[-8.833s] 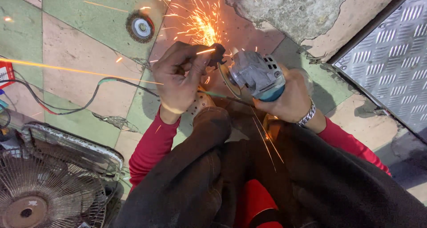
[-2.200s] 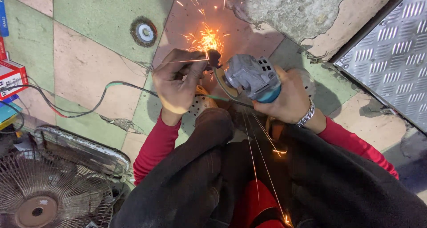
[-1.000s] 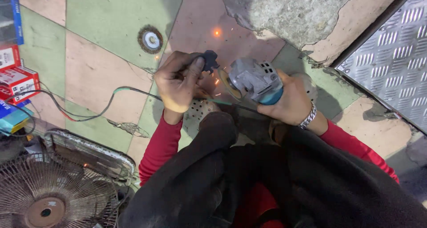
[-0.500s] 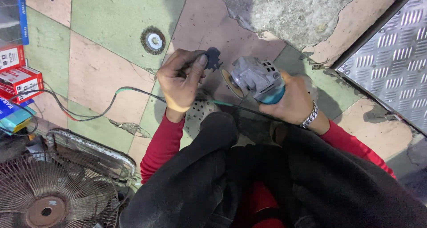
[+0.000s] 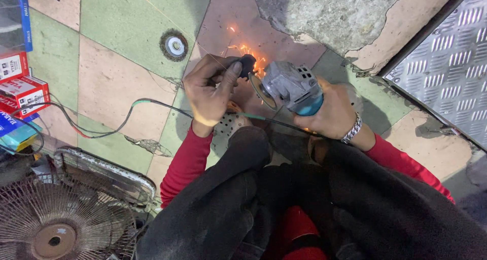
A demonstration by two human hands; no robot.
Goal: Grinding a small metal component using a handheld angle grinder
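Observation:
My right hand [image 5: 332,113] grips a grey and blue angle grinder [image 5: 291,87] held above my knees. Its disc [image 5: 263,91] faces left and meets a small dark part [image 5: 247,65] pinched between the fingers of my left hand [image 5: 210,90]. Orange sparks [image 5: 248,52] fly up from the contact point over the pink floor tile. A metal bracelet [image 5: 351,130] sits on my right wrist. Both sleeves are red, and my dark trousers fill the lower middle of the view.
A round wire cup brush [image 5: 174,46] lies on the tiled floor upper left. A dark cable [image 5: 116,123] runs across the tiles. A fan with a wire guard [image 5: 61,214] sits lower left, small boxes [image 5: 20,87] stand at the left edge, and a checker-plate ramp [image 5: 446,62] is at right.
Sparks had stopped half a second ago; now the disc touches the held part again and sparks rise. The view has shifted slightly, with the hands a little higher.

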